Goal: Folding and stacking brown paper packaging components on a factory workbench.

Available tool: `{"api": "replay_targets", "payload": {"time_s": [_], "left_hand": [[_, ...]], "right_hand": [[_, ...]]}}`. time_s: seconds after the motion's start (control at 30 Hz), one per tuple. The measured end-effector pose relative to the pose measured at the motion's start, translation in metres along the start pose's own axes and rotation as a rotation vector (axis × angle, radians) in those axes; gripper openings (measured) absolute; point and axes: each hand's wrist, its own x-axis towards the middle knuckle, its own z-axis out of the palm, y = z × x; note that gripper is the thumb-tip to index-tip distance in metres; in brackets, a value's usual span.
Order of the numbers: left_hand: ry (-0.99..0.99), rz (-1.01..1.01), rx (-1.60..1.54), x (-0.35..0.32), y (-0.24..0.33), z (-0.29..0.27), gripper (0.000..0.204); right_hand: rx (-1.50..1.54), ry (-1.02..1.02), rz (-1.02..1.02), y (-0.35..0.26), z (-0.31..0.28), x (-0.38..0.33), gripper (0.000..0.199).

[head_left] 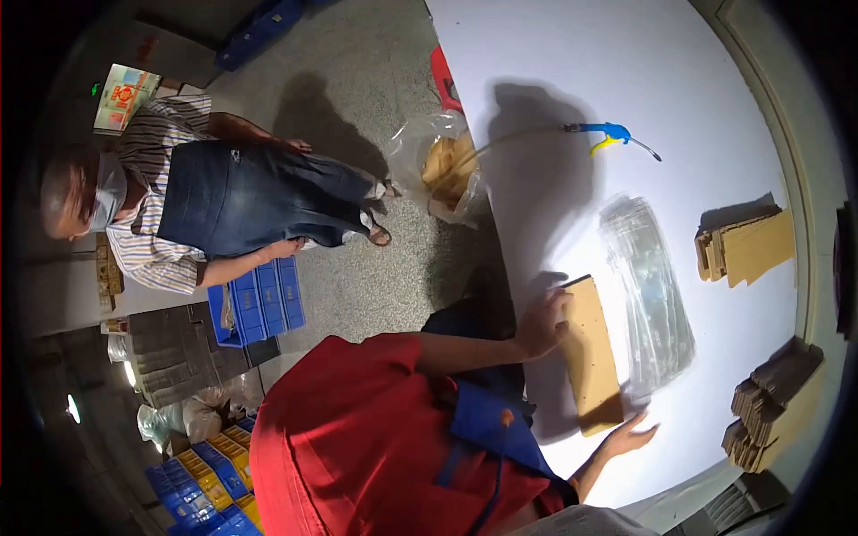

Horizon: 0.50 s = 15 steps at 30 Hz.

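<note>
A flat, tan, rectangular cardboard piece (592,353) lies on the white table (554,80), right of the frame's centre. Its long axis runs from the upper left, near the table's edge, down to the lower right, only slightly tilted from the frame's vertical.

The two hands bracket this piece at its opposite short ends. The left hand (542,323) rests on the upper end, at the corner nearest the table's edge, fingers curled over the cardboard and touching it; whether it actually pinches the piece cannot be told. The right hand (628,438) lies at the lower end, just below the bottom edge, palm flat and fingers spread apart, holding nothing. The left hand is thus on the piece, while the right sits just beside it.

Just beside the cardboard, on its right, lies a stack of clear plastic bags (648,290) with a parallel long axis. Farther right, near the table's far rim, stand stacks of folded brown cardboard (746,250) and (773,406), well apart from both hands. A blue and yellow air blow gun (609,136) lies in the upper part of the table. At the left of the frame another person (179,205) bends over a blue plastic crate (264,299) on the floor.
</note>
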Motion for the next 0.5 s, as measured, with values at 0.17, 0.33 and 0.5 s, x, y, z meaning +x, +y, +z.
{"api": "replay_targets", "payload": {"time_s": [0.17,0.33,0.5], "left_hand": [[0.032,0.056,0.189,-0.012,-0.059,0.006,0.060],[-0.107,0.192,0.154,-0.048,-0.082,0.038,0.066],[-0.249,0.013,0.189,-0.059,-0.067,0.070,0.049]], "right_hand": [[0.073,-0.132,0.234,0.082,0.010,-0.095,0.093],[0.246,-0.265,0.437,0.156,0.025,-0.100,0.097],[0.257,-0.382,0.182,0.130,0.014,-0.076,0.071]]}}
